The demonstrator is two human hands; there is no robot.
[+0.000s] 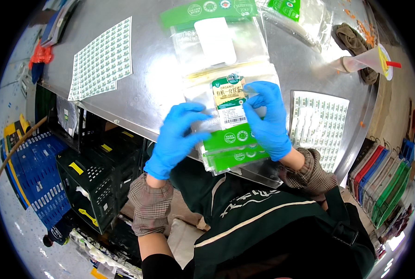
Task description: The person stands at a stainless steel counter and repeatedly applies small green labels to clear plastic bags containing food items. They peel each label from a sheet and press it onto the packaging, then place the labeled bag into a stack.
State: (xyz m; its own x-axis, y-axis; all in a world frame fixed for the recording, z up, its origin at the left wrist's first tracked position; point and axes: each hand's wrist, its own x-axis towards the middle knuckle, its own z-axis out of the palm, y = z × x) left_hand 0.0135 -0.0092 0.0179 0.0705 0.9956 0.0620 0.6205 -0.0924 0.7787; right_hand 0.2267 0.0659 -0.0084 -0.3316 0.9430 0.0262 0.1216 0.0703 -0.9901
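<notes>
Left fingers [189,107] are parted; any grasp by the right hand [267,116] cannot be told; the slippery-looking, flimsy plastic pouch [226,136] is best edge-gripped.

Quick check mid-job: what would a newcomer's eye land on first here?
Probably the bright blue gloves on the left hand and right hand, over clear green-banded bags at the steel table's near edge. Next, the cream-and-green label between them, then the red-strawed cup at upper right.
</notes>
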